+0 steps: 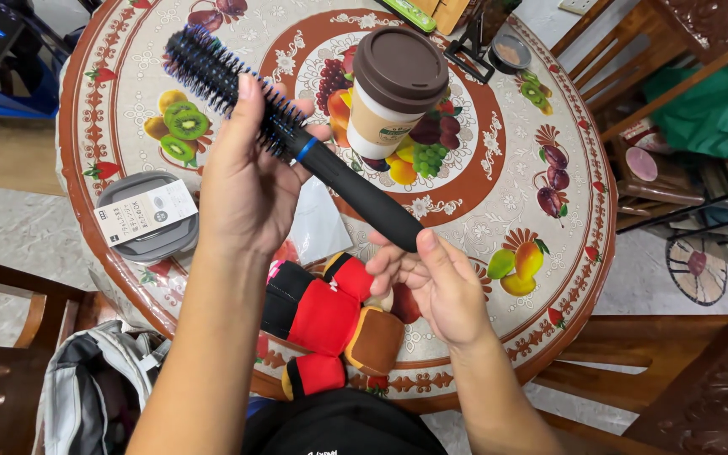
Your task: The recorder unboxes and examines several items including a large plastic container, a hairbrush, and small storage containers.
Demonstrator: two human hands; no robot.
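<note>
Round table [549, 109] with fruit-patterned cloth — brown-lidded paper cup [393, 93], grey lidded container [149, 217], red plush toy [330, 316].

Fruit-patterned round table [549, 211]: cup [393, 93], plush toy [330, 320], grey container [149, 217]

A lidded cup [393, 93] stands mid-table [549, 219]; left, a flat container [149, 217]; a plush toy [330, 320] lies at the near edge

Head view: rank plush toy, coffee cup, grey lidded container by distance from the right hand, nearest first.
From the right hand:
1. Plush toy, red and black, just to its left at the near table edge.
2. Coffee cup, brown lid, up at the table's centre.
3. Grey lidded container, far across at the left edge.
</note>
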